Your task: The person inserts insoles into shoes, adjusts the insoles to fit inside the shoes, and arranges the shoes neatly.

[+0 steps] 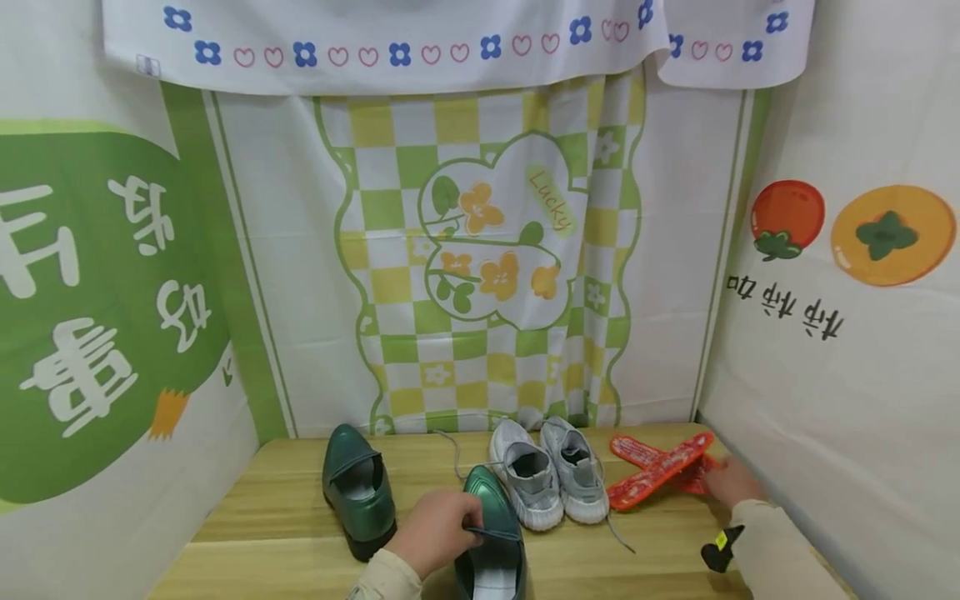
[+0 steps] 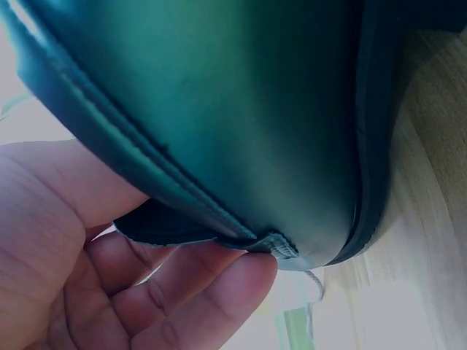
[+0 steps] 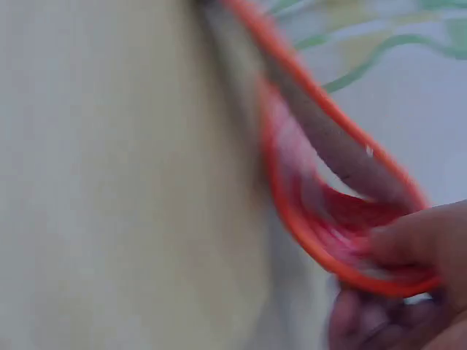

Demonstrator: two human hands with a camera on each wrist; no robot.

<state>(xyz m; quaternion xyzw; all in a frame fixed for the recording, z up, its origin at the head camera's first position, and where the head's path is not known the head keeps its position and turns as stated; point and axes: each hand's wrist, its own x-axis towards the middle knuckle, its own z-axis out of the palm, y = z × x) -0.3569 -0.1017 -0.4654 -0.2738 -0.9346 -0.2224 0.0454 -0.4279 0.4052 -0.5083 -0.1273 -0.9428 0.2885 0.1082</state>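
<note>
My left hand (image 1: 437,529) pinches the front edge of the opening of a dark green loafer (image 1: 493,507) at the near middle of the table. In the left wrist view, thumb and fingers hold the edge of the loafer (image 2: 241,131) from both sides. Its mate, another green loafer (image 1: 369,504), stands to the left with its toe pointing away. At the right, my right hand (image 1: 733,482) grips the end of red-orange insoles (image 1: 660,471) that lie crossed over each other. The right wrist view shows the thumb pressed inside a curved, bent insole (image 3: 292,211).
A pair of grey sneakers (image 1: 528,492) with loose laces stands between the loafers and the insoles. The wooden table (image 1: 247,533) meets a curtained back wall (image 1: 487,367) and cloth walls at both sides. A black strap piece (image 1: 720,550) hangs by the right sleeve.
</note>
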